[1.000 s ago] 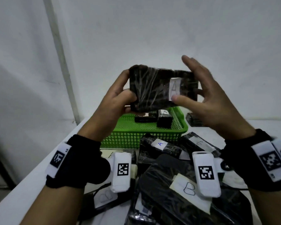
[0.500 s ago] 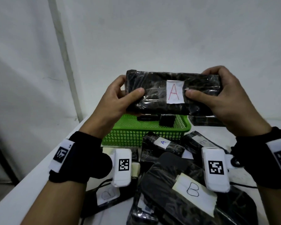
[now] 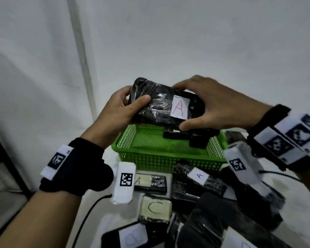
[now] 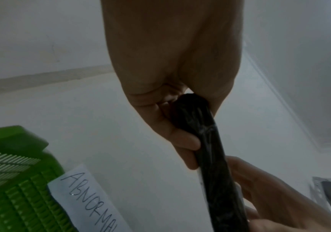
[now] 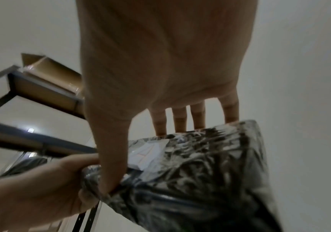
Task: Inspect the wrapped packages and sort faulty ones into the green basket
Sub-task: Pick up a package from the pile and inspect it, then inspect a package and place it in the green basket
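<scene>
Green basket [image 3: 161,158] as landmark. Progress, by judgement: early to midway; two dark wrapped packages [image 3: 186,136] already inside basket, many more heaped on table [image 3: 97,219] in front of it, unsorted.

Left of basket: left hand [image 3: 115,113] raised above its left rim, thumb on front face, fingers curled behind left end of held package [image 3: 161,106].

Above basket: that package, label "A", tilted, mid-inspection.

Right: right hand [image 3: 220,106] arched over its right end, fingers on top edge, thumb beneath, clasping.
</scene>
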Motion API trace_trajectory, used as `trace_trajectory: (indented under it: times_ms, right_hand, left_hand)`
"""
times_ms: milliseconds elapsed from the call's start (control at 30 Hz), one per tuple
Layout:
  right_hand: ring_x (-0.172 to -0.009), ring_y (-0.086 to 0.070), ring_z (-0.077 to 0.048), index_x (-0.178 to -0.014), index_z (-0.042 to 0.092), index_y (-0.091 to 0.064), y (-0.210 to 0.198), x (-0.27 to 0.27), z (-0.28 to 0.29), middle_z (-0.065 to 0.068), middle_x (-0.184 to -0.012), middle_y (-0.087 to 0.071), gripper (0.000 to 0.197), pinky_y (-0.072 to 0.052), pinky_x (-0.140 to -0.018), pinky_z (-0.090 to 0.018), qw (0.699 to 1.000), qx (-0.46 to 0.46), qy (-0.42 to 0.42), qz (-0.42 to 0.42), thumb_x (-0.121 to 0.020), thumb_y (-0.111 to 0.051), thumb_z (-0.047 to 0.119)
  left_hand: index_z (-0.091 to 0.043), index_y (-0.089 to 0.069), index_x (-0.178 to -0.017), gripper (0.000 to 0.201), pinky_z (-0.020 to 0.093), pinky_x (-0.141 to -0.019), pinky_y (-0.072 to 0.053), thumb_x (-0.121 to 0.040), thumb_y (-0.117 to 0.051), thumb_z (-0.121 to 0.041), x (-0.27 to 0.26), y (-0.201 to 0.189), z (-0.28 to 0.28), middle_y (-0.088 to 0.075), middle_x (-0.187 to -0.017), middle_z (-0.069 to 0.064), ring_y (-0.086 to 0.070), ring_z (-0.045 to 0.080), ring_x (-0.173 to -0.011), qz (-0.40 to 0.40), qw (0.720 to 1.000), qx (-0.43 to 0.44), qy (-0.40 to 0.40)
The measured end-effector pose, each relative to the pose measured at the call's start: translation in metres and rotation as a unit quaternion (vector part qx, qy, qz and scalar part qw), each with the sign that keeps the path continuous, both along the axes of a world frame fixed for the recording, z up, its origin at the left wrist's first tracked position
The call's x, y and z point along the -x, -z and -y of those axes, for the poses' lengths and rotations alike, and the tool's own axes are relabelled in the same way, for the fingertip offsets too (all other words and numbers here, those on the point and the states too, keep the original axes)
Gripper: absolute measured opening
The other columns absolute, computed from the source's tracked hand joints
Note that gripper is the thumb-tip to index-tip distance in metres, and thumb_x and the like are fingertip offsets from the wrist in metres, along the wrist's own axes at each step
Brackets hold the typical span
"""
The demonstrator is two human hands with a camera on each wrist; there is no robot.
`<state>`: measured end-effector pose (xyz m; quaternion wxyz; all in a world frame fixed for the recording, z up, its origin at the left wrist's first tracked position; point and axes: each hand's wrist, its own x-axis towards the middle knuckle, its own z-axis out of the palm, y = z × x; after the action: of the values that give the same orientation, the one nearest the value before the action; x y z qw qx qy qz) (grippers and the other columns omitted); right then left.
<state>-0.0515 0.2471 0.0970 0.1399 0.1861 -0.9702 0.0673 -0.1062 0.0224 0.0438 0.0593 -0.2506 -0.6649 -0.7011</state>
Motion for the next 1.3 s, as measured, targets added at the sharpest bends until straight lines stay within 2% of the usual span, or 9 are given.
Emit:
trace_trajectory:
  times_ms: [200,333,400,533,700,967,1100,1167,1300]
  right_hand:
    - [-0.123,-0.050,-0.020,-0.153,0.020,-0.032,-0.004,0.084,0.026,-0.002,-0.142,-0.047,0.101,-0.044,-0.101,-0.035,0.995,-0.080,-0.016,0.049,-0.073,-0.079,0.061]
    - [-0.120,-0.056,-0.026,-0.149,0.022,-0.038,0.018,0.136,0.034,-0.004,-0.142,-0.054,0.095,-0.048,-0.095,-0.036,0.988,-0.113,0.003,0.105,-0.072,-0.082,0.058]
    - [-0.120,-0.057,-0.027,-0.147,0.022,-0.040,0.032,0.156,0.035,-0.005,-0.142,-0.056,0.095,-0.048,-0.096,-0.036,0.979,-0.134,0.020,0.153,-0.071,-0.083,0.059]
    - [-0.122,-0.056,-0.026,-0.139,0.018,-0.051,0.063,0.181,0.038,-0.003,-0.136,-0.055,0.087,-0.048,-0.102,-0.040,0.954,-0.187,0.021,0.235,-0.069,-0.084,0.058]
    - [-0.122,-0.055,-0.025,-0.139,0.019,-0.049,0.099,0.196,0.038,-0.002,-0.137,-0.053,0.090,-0.048,-0.099,-0.036,0.931,-0.240,0.013,0.276,-0.066,-0.087,0.055]
    - [-0.117,-0.057,-0.024,-0.138,0.022,-0.041,0.115,0.192,0.019,0.001,-0.140,-0.050,0.098,-0.051,-0.095,-0.040,0.944,-0.232,0.013,0.233,-0.062,-0.083,0.068]
    - [-0.121,-0.056,-0.023,-0.143,0.025,-0.040,0.099,0.181,0.017,0.002,-0.144,-0.049,0.103,-0.048,-0.102,-0.040,0.958,-0.175,0.016,0.225,-0.063,-0.070,0.081]
    - [-0.120,-0.054,-0.021,-0.142,0.026,-0.043,0.076,0.172,0.019,0.001,-0.142,-0.050,0.097,-0.046,-0.103,-0.038,0.970,-0.136,0.021,0.199,-0.065,-0.061,0.084]
    - [-0.090,-0.055,-0.009,-0.130,0.026,-0.056,0.025,0.138,0.026,0.004,-0.126,-0.061,0.060,-0.040,-0.082,-0.029,0.985,-0.096,0.014,0.140,-0.087,-0.057,0.067]
  left_hand:
    - [-0.009,-0.060,-0.110,0.018,0.024,-0.056,-0.060,-0.098,-0.060,-0.022,0.053,0.002,0.017,-0.071,-0.099,0.008,-0.074,0.014,-0.074,0.091,0.994,0.015,-0.050]
    - [-0.019,-0.049,-0.134,0.055,0.043,-0.096,-0.055,-0.092,-0.062,-0.052,0.077,0.015,0.022,-0.064,-0.127,0.004,-0.066,0.022,-0.111,0.050,0.962,0.223,-0.151]
    - [-0.021,-0.031,-0.151,0.072,0.037,-0.107,-0.043,-0.094,-0.058,-0.054,0.080,0.019,0.026,-0.051,-0.146,0.003,-0.054,0.022,-0.128,0.025,0.933,0.316,-0.168]
    - [-0.022,-0.036,-0.150,0.059,0.026,-0.095,-0.037,-0.098,-0.053,-0.046,0.085,0.028,0.029,-0.048,-0.151,0.004,-0.051,0.018,-0.125,0.004,0.890,0.448,-0.088]
    - [-0.026,-0.046,-0.144,0.052,0.028,-0.104,-0.040,-0.098,-0.053,-0.047,0.087,0.036,0.035,-0.051,-0.148,-0.002,-0.051,0.015,-0.131,0.013,0.854,0.520,-0.022]
    - [-0.026,-0.051,-0.140,0.048,0.030,-0.105,-0.040,-0.098,-0.053,-0.048,0.088,0.040,0.037,-0.053,-0.146,-0.004,-0.051,0.013,-0.129,0.008,0.852,0.523,-0.016]
    - [-0.023,-0.059,-0.132,0.039,0.024,-0.096,-0.041,-0.098,-0.057,-0.041,0.081,0.031,0.034,-0.061,-0.131,-0.007,-0.055,0.008,-0.118,-0.009,0.876,0.481,-0.038]
    - [-0.022,-0.064,-0.125,0.032,0.023,-0.090,-0.044,-0.098,-0.058,-0.038,0.075,0.023,0.033,-0.066,-0.121,-0.008,-0.059,0.008,-0.114,-0.026,0.892,0.449,-0.054]
    - [-0.024,-0.068,-0.112,0.021,0.009,-0.072,-0.043,-0.097,-0.060,-0.036,0.049,0.007,0.035,-0.070,-0.106,-0.008,-0.063,0.008,-0.099,-0.057,0.910,0.402,-0.085]
